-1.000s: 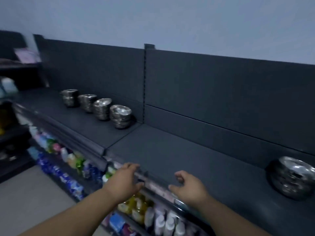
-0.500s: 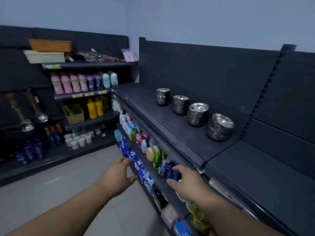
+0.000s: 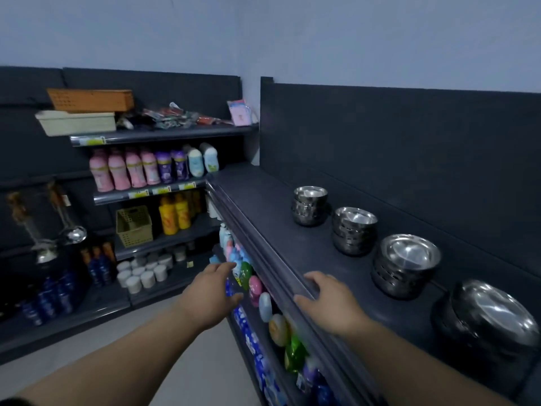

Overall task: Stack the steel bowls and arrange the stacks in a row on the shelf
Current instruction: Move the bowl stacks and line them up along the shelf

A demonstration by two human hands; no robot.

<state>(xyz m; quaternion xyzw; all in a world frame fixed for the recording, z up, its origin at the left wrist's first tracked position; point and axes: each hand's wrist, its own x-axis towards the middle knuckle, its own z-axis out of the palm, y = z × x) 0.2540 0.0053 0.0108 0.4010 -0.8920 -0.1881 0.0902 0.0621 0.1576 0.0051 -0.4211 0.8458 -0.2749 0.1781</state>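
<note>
Along frame's right side, found 4 bowl stacks [image 3: 407, 265] now rowed on shelf [image 3: 281, 218] w/ view swung left; both hands, left [image 3: 212, 294] & right [image 3: 328, 303], loosely spread, empty—prob. done.

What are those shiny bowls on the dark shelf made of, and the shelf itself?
The stacked shiny round bowls look like polished steel: mirror-bright insides catch the light. The dark grey shelf seems to be matt painted metal, though coated board is possible; it shows no glare.
</note>
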